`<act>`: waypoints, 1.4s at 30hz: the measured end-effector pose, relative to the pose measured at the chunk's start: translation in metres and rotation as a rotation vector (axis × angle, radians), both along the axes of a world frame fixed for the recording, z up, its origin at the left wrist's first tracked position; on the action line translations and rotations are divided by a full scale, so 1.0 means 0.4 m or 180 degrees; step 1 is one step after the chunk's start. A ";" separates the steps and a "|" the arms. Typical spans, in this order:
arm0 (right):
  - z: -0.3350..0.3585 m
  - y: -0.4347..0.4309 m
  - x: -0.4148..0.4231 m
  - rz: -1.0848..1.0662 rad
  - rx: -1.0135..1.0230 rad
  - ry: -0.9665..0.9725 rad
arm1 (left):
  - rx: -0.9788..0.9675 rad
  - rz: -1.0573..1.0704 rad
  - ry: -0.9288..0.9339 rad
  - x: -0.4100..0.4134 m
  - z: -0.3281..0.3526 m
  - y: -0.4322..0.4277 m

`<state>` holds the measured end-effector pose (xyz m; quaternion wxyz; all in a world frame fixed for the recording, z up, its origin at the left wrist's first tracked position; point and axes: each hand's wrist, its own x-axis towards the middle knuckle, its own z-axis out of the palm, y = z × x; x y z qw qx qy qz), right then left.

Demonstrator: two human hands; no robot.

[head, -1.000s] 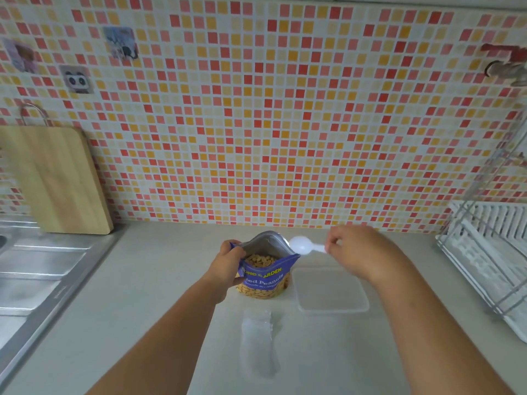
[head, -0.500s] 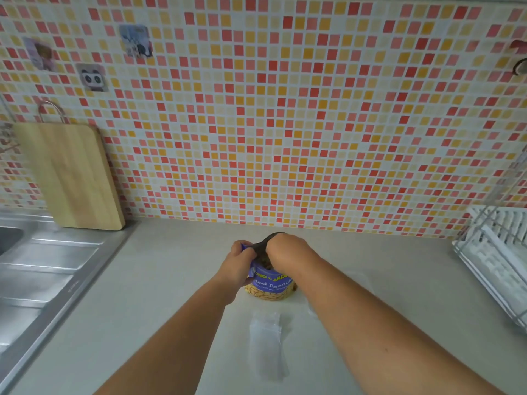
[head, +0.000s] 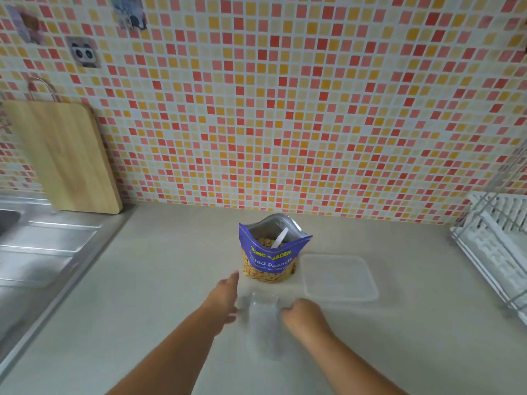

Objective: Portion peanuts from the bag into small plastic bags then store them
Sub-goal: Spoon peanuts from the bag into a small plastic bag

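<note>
A person's two bare hands are reaching over a pale kitchen surface in the lower centre of the frame. Between them a small clear plastic bag is lying flat, its long axis running from the bottom of the frame up toward the wall. The right hand is sitting at the bag's right edge with fingers curled; whether its grip is pinching the plastic is too blurred to tell. The left hand is hovering just left of the bag, fingers loosely apart and holding nothing. The right hand looks the nearer of the two. Just above the small bag, at frame centre, the blue peanut bag is standing upright and open, with a white spoon resting inside. A clear plastic lid is lying to its right. Opening the small bag's upper end is probably the next step.
</note>
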<state>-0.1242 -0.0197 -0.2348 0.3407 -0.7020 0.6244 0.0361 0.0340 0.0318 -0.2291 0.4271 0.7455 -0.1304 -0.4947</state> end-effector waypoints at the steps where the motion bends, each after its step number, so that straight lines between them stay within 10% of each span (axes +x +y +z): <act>1: -0.017 0.011 0.007 0.0034 0.0042 0.0032 | 0.0060 -0.0064 0.0045 -0.017 -0.014 0.007; 31: -0.017 0.019 -0.025 0.0246 -0.0485 -0.1793 | -0.0811 -0.0977 0.0141 -0.053 0.011 0.061; 42: 0.112 0.005 -0.012 0.0036 -0.0453 -0.2665 | -0.1299 -0.0435 -0.2141 -0.085 0.084 0.052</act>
